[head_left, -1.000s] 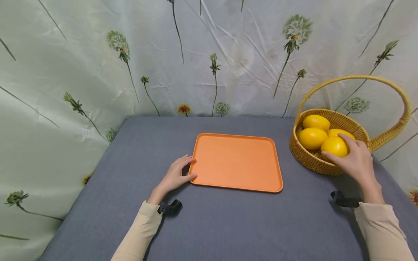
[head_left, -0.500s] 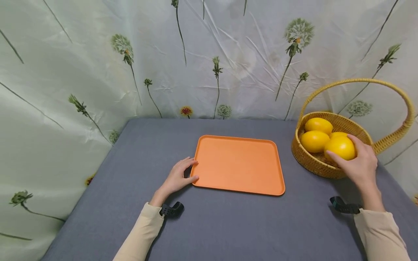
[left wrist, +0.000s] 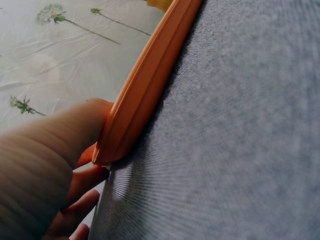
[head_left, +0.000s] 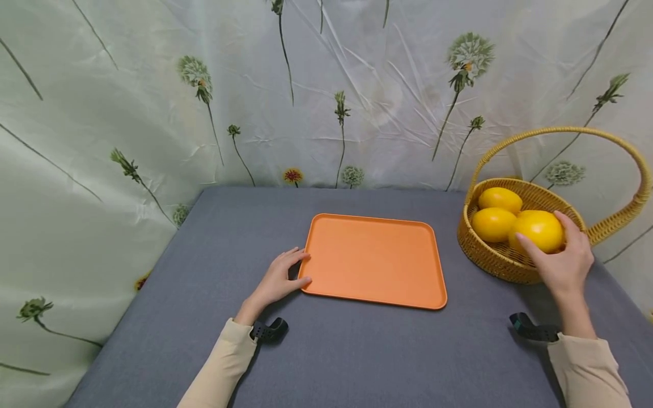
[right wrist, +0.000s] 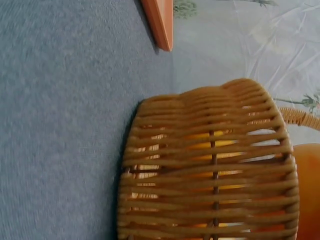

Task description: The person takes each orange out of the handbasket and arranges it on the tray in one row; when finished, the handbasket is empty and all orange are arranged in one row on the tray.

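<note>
Our right hand grips a fruit, now higher over the basket beneath it; lifting seems under way. Our left hand pinches the tray at its fingertips.

Tray is plain orange, tablecloth blue-grey, fruits yellow, basket woven in golden tan, sleeves cream, wristbands black, and the curtain facing me pale silvery grey-green, printed with green-stemmed dandelions and red-and-yellow blooms.
</note>
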A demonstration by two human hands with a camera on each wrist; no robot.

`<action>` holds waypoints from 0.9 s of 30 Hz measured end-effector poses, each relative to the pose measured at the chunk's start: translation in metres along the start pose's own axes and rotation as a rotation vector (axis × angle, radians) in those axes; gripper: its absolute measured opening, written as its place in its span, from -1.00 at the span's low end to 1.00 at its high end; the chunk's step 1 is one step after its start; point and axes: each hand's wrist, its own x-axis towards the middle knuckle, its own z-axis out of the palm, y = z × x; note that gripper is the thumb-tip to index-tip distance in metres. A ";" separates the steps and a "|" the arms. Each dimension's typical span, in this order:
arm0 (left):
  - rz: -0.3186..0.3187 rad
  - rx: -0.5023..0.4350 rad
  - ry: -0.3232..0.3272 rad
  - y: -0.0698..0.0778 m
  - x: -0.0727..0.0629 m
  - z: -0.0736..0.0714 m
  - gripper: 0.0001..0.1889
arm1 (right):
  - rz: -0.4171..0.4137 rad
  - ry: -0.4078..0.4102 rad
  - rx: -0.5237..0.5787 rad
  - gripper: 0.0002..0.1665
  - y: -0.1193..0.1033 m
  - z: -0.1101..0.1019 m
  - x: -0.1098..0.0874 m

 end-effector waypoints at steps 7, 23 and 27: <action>0.002 -0.006 -0.008 0.000 0.001 0.000 -0.42 | -0.024 0.028 0.050 -0.19 -0.008 0.002 -0.004; -0.030 -0.005 -0.024 -0.003 0.001 0.001 -0.44 | -0.066 0.024 0.119 -0.18 -0.027 0.015 -0.014; -0.020 -0.008 -0.013 -0.003 0.001 -0.001 -0.44 | -0.083 0.014 0.152 -0.20 -0.034 0.023 -0.013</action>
